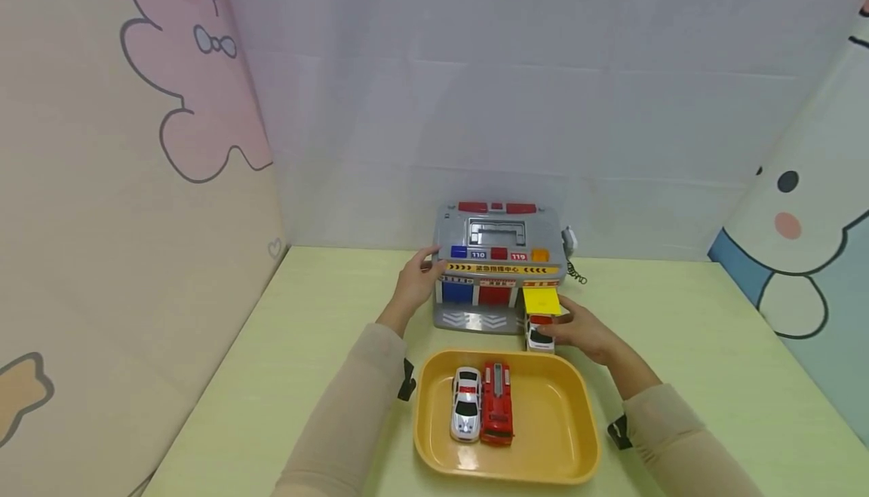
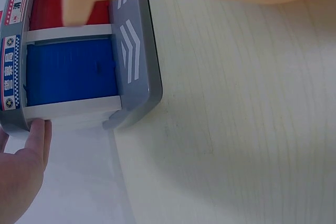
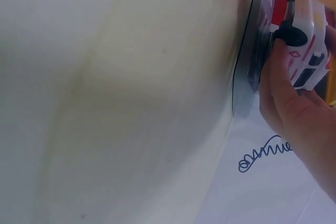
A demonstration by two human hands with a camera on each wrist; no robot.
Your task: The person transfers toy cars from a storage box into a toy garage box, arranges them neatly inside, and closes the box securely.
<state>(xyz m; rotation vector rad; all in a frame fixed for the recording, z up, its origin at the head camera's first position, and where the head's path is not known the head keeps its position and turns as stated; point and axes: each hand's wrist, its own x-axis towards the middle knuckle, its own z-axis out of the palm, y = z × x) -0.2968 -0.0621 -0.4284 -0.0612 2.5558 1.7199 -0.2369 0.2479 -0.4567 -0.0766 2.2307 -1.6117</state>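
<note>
A grey toy emergency station [image 1: 451, 234] stands at the back of the table, with a blue door [image 2: 71, 72], a red door [image 1: 495, 296] and a raised yellow door [image 1: 541, 301]. My left hand [image 1: 414, 283] rests against its left side, fingers extended along the edge. Below the yellow flap is a white toy car [image 1: 541, 342] with red markings, its rear end toward the doorway. My right hand [image 1: 585, 332] grips this car by its sides. The right wrist view shows the thumb and fingers around the car [image 3: 304, 51] near a black wheel.
In front of the station sits a yellow tray [image 1: 550, 474]. It holds a white toy police car [image 1: 466, 406] and a red toy fire truck [image 1: 498, 406], side by side. A handset [image 1: 569, 240] with a coiled cord hangs on the station's right side. Fabric walls surround the table.
</note>
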